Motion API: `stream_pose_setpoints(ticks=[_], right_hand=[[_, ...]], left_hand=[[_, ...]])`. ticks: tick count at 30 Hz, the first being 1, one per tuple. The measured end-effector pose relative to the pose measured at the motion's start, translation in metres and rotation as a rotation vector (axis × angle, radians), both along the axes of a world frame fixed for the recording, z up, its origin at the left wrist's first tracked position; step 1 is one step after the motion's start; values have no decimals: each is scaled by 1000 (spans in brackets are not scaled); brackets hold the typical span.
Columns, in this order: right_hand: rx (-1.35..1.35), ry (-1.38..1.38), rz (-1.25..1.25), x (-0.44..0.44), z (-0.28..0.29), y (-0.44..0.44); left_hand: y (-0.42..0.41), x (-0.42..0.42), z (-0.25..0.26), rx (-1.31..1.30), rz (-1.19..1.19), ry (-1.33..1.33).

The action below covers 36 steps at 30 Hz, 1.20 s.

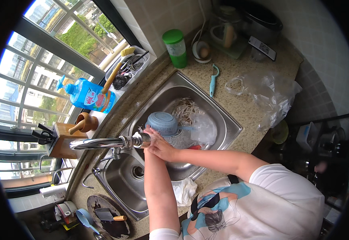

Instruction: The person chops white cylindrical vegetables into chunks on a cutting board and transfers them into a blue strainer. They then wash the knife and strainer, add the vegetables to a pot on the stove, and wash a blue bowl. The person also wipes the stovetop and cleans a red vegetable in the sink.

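Both hands meet beneath the chrome faucet (105, 143), over the double stainless steel sink (227, 120). My right hand (162, 147) lies across my left hand (147, 151) at the wrist. The faucet head covers part of the fingers, and no object shows in either hand. Just beyond them a light-blue plastic strainer (162, 121) sits upside down in the larger basin, its handle pointing right. Pale brown strands (188, 109), perhaps peelings, lie behind it. A clear plastic bag (206, 129) and a small orange-red piece (194, 147) are in the same basin.
On the counter are a light-blue peeler (213, 82), a plastic bag (272, 94), a green-lidded container (175, 48) and a white cloth (185, 192). Along the windowsill stand a detergent bottle (87, 96), a wooden mortar (89, 122) and a knife block (63, 142). A spatula (104, 214) rests on a dark round pan (117, 229).
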State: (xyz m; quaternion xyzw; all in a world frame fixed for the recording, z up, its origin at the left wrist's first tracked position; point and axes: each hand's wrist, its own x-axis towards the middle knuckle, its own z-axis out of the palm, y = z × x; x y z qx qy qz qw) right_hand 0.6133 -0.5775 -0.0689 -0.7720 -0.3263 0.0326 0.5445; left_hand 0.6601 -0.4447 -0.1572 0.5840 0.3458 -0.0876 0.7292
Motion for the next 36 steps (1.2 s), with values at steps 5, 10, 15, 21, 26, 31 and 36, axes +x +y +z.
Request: stream_pose_setpoints(ticks=[5,10,15,21,26,31,36], right_hand=[[203,176,298,-28,43,-23],[122,105,-165,-5,9,-2],[157,204,231,-74,50,-30],[-360,124,150,-17,24,-40],[-311,37,11,-12,-2,-41],[-421,138,282,12,-10,-25],[-689,486,-10,34,-4,-62]], left_hand=[[-2,-5,6,-92,82,80],[-34,5,33,-267,287,182],[-52,11,65,-702,603,196],[-29,-31,24,-480,452,74],[-21,-66,43,-453,463,-14],[-27,-93,71,-383,541,58],[-14,-110,90,-380,518,-4]])
